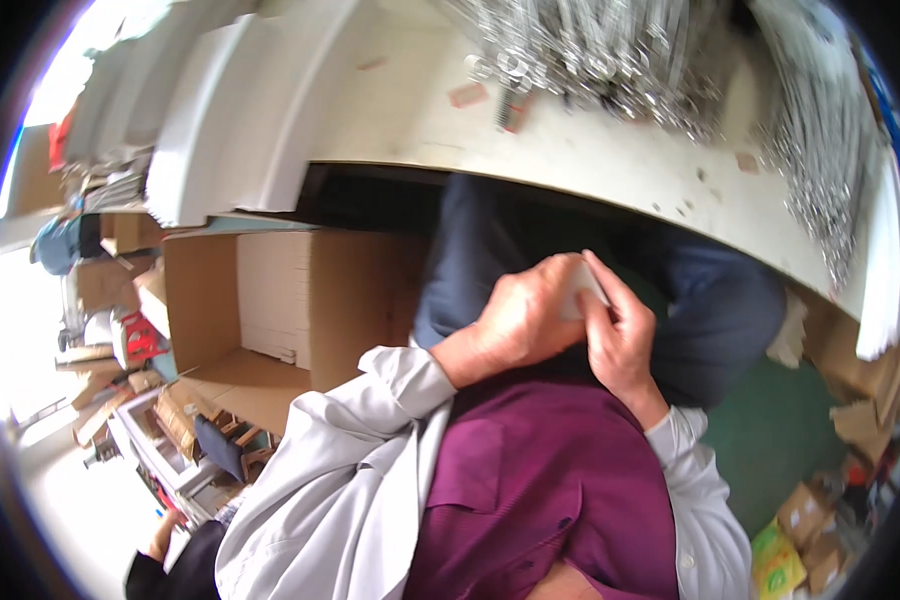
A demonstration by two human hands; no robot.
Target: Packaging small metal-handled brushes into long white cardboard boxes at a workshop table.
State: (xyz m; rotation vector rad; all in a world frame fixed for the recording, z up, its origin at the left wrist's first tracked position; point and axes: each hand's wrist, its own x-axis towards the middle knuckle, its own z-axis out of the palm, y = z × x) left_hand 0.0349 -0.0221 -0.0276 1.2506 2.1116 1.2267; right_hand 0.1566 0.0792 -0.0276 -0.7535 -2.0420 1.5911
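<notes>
My two hands meet above my lap, below the front edge of the table. Between them is a small white piece (574, 294), mostly covered by the fingers, so its kind cannot be made out. My left hand (526, 315) is closed round its left side, knuckles up. From the right, my right hand (622, 335) pinches it with thumb and fingers.
Bundles of shiny thin metal rods (610, 60) lie on the white table (400, 110), with more rods (820, 150) to the right. White folded sheets (240, 110) overhang its left edge. An open cardboard box (270, 300) stands at my left; another person's arm (165, 535) shows lower left.
</notes>
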